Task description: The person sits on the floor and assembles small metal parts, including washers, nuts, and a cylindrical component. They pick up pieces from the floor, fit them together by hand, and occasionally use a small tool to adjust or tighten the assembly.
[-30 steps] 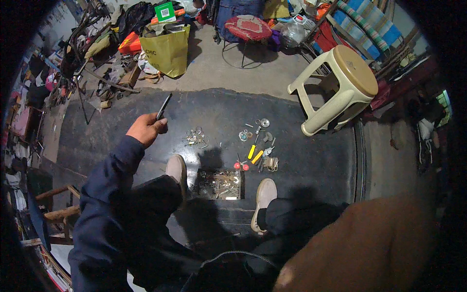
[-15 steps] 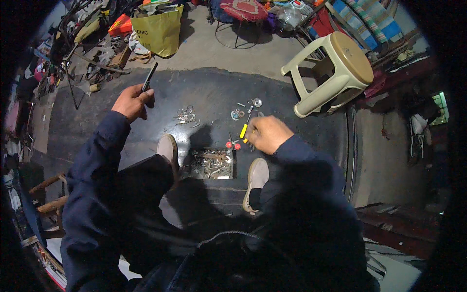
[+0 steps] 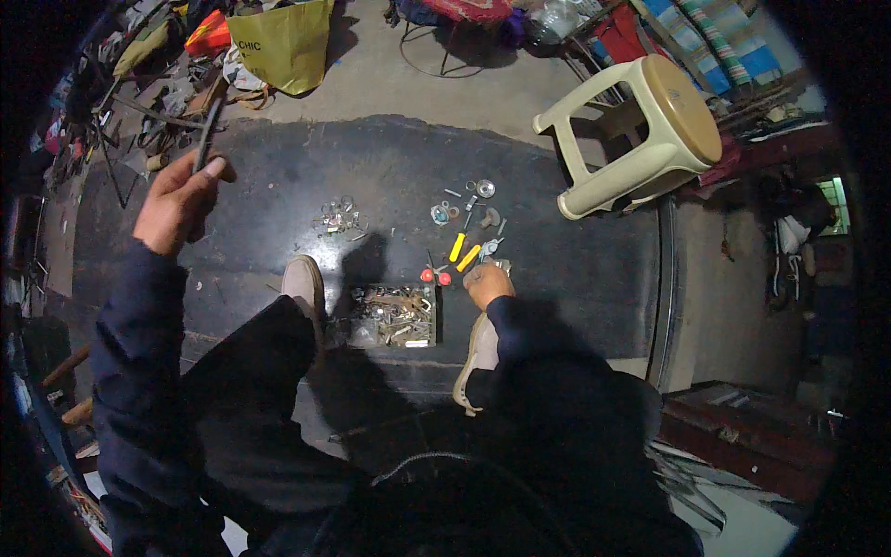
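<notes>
In my left hand [image 3: 184,200], raised above the mat at the left, a slim dark tool [image 3: 210,130] is pinched and points up and away. My right hand [image 3: 488,284] is low over the mat, just beyond my right shoe; its fingers are curled, and what they grip, if anything, is hidden. Close by lie a yellow-handled screwdriver [image 3: 458,246], a second yellow handle [image 3: 469,258] and a tool with two red ends [image 3: 436,277]. Small grey metal parts [image 3: 491,247] rest just beyond the fingers. A box [image 3: 435,320] full of metal bits stands between my shoes.
A pile of small metal pieces [image 3: 340,219] lies on the black mat [image 3: 269,176]. Rings and a round metal part [image 3: 485,188] sit farther right. A cream plastic stool [image 3: 603,186] stands at the right; a yellow bag [image 3: 288,56] and clutter are at the far left.
My left hand has moved left with the slim dark tool. My right hand has drawn back toward my shoe, uncovering the yellow handles and grey parts. The whole view has shifted slightly.
</notes>
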A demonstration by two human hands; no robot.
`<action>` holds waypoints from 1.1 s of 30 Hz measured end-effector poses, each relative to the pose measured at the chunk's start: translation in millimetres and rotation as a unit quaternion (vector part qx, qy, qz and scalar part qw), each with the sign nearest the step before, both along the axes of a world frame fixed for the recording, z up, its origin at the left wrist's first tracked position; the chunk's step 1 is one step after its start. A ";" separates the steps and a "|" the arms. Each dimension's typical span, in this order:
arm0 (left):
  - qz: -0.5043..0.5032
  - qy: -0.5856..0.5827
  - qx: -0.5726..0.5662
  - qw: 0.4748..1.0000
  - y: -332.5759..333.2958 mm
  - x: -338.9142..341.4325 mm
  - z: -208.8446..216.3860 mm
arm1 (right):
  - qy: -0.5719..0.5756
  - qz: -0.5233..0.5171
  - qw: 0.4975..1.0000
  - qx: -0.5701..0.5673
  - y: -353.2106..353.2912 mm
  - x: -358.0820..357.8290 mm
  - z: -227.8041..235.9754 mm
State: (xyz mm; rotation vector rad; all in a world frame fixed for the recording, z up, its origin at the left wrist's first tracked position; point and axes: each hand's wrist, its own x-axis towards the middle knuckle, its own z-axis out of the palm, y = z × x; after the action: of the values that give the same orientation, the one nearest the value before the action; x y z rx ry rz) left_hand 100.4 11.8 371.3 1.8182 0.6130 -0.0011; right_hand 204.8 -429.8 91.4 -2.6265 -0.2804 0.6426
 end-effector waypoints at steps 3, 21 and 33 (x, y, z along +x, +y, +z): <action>0.054 -0.028 -0.040 0.997 3.0 4.5 1.3 | 0.033 -0.027 0.999 -0.001 8.4 -4.4 -22.3; 0.080 -0.073 -0.082 0.991 24.7 -11.6 -19.1 | -0.132 -0.154 0.977 0.064 55.5 73.1 -111.3; 0.097 -0.077 -0.076 0.989 28.9 -10.8 -26.6 | -0.145 -0.093 0.985 0.011 87.1 138.4 -124.8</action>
State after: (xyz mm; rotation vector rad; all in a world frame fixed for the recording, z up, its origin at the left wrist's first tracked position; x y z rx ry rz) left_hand 89.7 40.8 344.6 1.5900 0.6592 0.2170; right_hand 343.1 -342.7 -33.5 -2.6806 -0.1234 0.1946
